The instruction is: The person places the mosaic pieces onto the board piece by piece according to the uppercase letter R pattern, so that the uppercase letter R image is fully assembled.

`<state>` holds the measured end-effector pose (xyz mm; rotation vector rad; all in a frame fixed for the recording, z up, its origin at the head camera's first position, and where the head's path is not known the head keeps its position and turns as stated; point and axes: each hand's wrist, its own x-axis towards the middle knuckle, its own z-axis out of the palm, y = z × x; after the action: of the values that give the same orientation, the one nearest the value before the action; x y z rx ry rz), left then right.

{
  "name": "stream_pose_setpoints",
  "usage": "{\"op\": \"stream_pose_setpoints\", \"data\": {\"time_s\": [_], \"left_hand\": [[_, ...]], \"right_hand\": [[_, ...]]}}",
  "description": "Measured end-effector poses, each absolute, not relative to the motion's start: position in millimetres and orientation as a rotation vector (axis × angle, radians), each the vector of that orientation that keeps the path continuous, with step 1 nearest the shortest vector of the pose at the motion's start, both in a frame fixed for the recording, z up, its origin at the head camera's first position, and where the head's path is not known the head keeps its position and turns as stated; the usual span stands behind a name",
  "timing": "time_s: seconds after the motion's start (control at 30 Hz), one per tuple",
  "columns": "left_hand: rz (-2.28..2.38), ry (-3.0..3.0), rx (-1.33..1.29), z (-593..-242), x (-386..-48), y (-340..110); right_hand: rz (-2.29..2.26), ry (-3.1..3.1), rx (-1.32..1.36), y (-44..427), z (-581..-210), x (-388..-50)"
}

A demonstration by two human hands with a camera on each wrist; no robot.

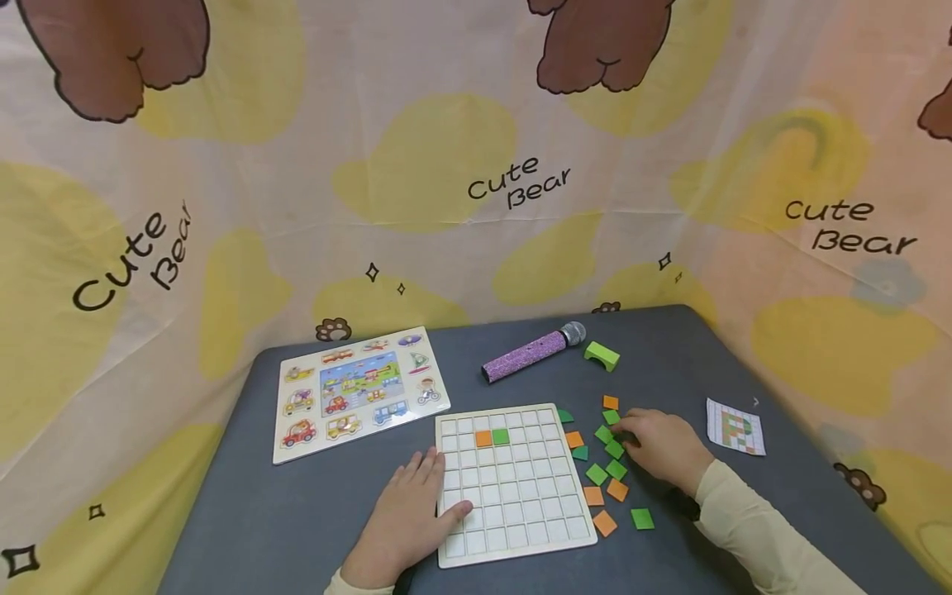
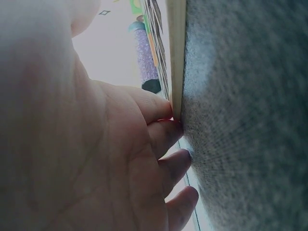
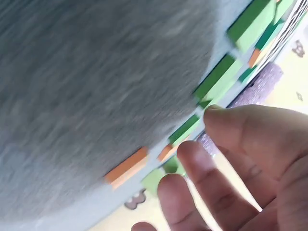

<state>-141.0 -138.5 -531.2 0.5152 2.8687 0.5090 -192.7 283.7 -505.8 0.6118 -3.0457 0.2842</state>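
A white grid board (image 1: 513,494) lies on the dark table, with an orange square tile (image 1: 484,439) and a green square tile (image 1: 501,436) side by side in its upper rows. My left hand (image 1: 405,512) rests at the board's left edge, fingers extended against the side and thumb on top. Right of the board, my right hand (image 1: 664,446) reaches over the loose green tiles (image 1: 604,434). In the right wrist view, its slightly bent fingers and thumb stay apart beside a green tile (image 3: 184,129), with nothing visibly held. Loose orange tiles (image 1: 617,490) lie nearby.
A vehicle picture puzzle (image 1: 362,393) lies at the back left. Behind the board are a purple glittery microphone (image 1: 525,355) and a green arch block (image 1: 602,356). A pattern card (image 1: 735,427) lies far right. Dark green pieces (image 1: 580,453) sit by the board's right edge.
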Motion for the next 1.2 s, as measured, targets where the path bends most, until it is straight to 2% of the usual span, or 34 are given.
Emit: {"op": "stream_pose_setpoints", "data": {"time_s": [0.3,0.63,0.83,1.2], "left_hand": [[0.515,2.863,0.520,-530,-141,-138],[0.507,2.858,0.510,-532,-142,-138],[0.507,2.867,0.513,-530,-141,-138],[0.507,2.874,0.517,-531,-140,-138]], "right_hand": [[0.264,-3.076,0.517,308,-505,-192],[0.271,-3.068,0.468,310,-505,-194],[0.280,-3.060,0.471,294,-499,-195],[0.252,-3.004,0.698,241,-494,-201]]}}
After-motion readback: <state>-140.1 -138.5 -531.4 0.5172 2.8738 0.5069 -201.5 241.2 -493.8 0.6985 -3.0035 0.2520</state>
